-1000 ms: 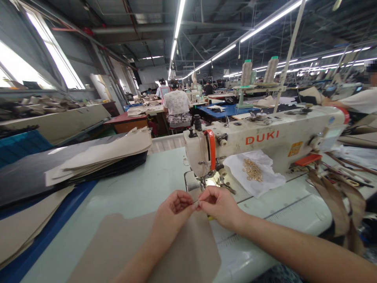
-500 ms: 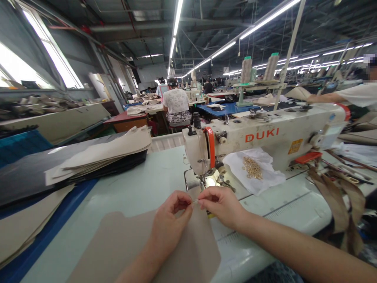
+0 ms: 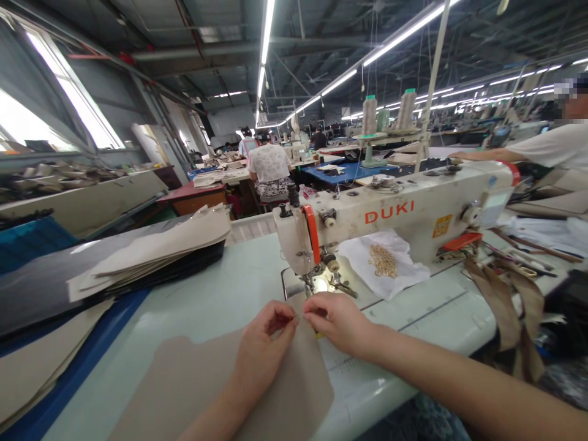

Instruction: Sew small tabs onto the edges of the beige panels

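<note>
Here, both hands met just in front of the machine's needle. The left hand (image 3: 269, 327) and the right hand (image 3: 337, 321) each pinched, thumb to forefinger, one end of a thin sliver (image 3: 297, 316), too small to identify, held over the far corner of a panel (image 3: 193, 386). The panel was flat, matte and beige, with rounded corners. It lay on a pale green table (image 3: 220, 288), smooth and faintly glossy.

Behind stood a cream machine (image 3: 395, 214) with an orange guard. By its base, a crumpled white cloth (image 3: 404, 275) held a heap of small gold rings (image 3: 383, 260). To the left lay a stack (image 3: 151, 251) of beige and black sheets; to the right hung limp brown straps (image 3: 500, 300).

The room was a long factory hall under strip lights (image 3: 266, 30), with workers (image 3: 269, 165) seated at other tables.
</note>
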`<state>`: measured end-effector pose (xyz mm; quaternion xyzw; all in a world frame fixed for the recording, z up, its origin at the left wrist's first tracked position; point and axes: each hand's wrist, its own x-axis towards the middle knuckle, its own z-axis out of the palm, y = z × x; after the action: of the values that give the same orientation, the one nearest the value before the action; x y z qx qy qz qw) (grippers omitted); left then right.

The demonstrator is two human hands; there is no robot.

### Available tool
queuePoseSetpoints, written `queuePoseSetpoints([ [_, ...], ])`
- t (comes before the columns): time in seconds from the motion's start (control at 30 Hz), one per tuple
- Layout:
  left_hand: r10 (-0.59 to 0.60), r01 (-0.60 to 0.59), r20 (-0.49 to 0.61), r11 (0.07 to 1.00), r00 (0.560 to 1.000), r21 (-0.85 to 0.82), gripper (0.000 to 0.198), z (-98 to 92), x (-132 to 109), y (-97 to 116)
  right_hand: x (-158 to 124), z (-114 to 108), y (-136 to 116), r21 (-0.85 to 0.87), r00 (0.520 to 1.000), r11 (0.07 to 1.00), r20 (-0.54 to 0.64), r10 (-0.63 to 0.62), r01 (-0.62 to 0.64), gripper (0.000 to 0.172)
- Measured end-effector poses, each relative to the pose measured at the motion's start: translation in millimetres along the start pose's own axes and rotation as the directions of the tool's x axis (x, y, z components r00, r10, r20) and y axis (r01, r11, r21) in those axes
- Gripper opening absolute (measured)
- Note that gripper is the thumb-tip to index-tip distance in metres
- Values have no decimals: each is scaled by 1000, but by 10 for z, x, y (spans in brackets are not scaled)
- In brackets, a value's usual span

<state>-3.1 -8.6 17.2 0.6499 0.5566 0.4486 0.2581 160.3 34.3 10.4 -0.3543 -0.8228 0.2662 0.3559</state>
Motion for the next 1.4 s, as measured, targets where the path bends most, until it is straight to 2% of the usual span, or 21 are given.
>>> queuePoseSetpoints([
  [0.1,6,-15,129,998,992,67,5,-49,17,21,-31,-58,5,-8,998,1000,57,23,-23,13],
  [0.17,28,-61,206,986,978,155,11,-98,42,-1,-68,-120,22,52,988,993,118,102,-109,15],
  [0.27,77,-142,206,936,976,321,32,-131,55,-91,-106,-220,52,180,937,934,224,268,-310,16],
  [0.37,143,-231,229,877,963,422,41,-73,0,-180,-66,-267,71,247,868,848,307,390,-468,15],
  [0.47,141,-254,268,854,953,454,45,13,-91,-205,60,-227,80,241,825,811,360,436,-533,17],
  [0.57,124,-234,254,852,959,468,46,40,-152,-188,214,-147,81,205,778,791,433,455,-576,21],
  [0.73,147,-233,220,865,964,445,42,-3,-131,-154,373,-84,67,125,709,773,510,488,-622,24],
  [0.9,309,-367,199,808,930,462,16,41,19,-153,410,-114,12,59,669,757,517,534,-650,26],
  [1.03,435,-497,249,685,866,533,19,112,108,-172,441,-133,-14,17,649,754,522,554,-657,25],
  [1.17,492,-556,281,606,824,570,21,153,112,-144,477,-126,-17,-22,644,766,525,556,-642,24],
  [1.3,473,-538,277,608,836,584,20,168,116,-106,509,-120,-23,-70,663,802,522,536,-593,27],
  [1.4,438,-515,281,628,854,584,18,170,131,-98,476,-146,-12,-102,724,859,493,482,-502,26],
])
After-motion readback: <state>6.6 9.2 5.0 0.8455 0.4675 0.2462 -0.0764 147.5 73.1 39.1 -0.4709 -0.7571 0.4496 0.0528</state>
